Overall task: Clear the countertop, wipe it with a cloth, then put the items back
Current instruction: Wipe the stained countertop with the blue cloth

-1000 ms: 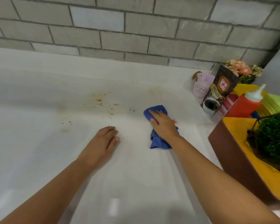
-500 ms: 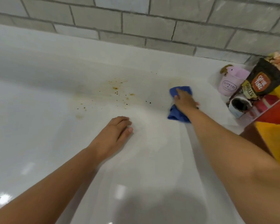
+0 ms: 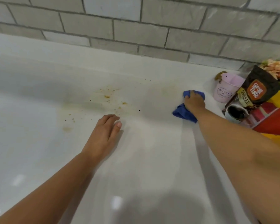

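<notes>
The white countertop (image 3: 39, 97) carries a patch of brown stains and dark specks (image 3: 110, 101) left of its middle. A bunched blue cloth (image 3: 183, 113) lies to the right of the stains, near the pushed-aside items. My right hand (image 3: 194, 102) lies on top of it, with the fingers curled down into the cloth at its far end. My left hand (image 3: 105, 133) rests flat on the counter just below the stains, fingers straight and holding nothing.
At the back right corner stand a pink bucket (image 3: 225, 89), a dark coffee bag (image 3: 259, 88), a white cup (image 3: 234, 111), a red bottle (image 3: 275, 123) and pink flowers (image 3: 276, 68). A grey tiled wall (image 3: 136, 29) runs along the back.
My right hand has pushed the blue cloth away from me and to the right, toward the pink bucket. My left hand has stayed flat in about the same spot.
</notes>
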### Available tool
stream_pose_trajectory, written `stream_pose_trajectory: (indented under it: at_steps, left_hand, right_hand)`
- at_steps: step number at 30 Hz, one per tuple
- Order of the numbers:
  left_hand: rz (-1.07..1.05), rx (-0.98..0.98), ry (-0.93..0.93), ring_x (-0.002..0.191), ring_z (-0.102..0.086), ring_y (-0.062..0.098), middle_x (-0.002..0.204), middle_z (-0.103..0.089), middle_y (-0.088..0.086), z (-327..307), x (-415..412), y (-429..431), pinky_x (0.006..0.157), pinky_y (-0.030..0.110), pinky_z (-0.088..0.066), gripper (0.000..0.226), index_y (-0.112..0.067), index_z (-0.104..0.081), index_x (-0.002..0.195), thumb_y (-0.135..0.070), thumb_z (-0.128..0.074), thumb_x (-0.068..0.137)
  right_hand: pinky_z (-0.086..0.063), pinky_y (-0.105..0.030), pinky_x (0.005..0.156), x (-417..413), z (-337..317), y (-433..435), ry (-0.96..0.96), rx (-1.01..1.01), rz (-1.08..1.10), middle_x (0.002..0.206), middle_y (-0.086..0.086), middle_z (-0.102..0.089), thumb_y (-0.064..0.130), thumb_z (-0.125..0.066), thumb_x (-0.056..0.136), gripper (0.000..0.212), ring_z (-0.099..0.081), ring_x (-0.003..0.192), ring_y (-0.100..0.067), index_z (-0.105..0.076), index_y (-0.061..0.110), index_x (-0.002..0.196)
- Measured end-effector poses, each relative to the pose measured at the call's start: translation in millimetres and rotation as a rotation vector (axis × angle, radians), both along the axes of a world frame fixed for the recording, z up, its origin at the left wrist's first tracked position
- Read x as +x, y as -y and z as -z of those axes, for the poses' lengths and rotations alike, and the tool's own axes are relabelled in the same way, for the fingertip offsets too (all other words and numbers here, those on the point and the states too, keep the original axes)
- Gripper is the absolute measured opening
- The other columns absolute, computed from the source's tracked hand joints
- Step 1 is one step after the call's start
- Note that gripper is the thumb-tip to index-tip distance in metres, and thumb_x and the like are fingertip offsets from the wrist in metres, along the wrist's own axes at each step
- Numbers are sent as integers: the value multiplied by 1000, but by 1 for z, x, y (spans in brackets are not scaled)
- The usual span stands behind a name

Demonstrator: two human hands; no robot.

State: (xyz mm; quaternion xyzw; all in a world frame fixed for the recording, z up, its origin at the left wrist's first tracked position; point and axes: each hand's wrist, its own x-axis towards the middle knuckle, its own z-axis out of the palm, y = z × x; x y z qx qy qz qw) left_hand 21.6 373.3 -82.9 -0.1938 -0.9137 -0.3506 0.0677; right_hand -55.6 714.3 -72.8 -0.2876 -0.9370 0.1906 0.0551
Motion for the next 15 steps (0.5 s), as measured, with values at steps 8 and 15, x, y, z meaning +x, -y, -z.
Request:
stream_pose_trajectory:
  at_steps: [8,15]
  left_hand:
    - [-46,-20,-27,122,-45,15,130,-49,-2,-15,-26,-5,93,18,-29,38,-13,-56,123,-36,-38,98]
    - [-156,-117,93,108,-52,26,118,-53,11,-43,-98,-10,81,22,-30,36,-10,-59,117,-30,-35,99]
  right_hand:
    - [-33,-14,93,-15,-8,69,-302,-488,-510,127,-10,-59,5,-41,96,31,-53,119,-21,-60,7,121]
    - [-29,-40,110,-46,-1,-36,12,-25,-31,146,-20,-34,25,-30,98,45,-32,133,-35,-35,11,141]
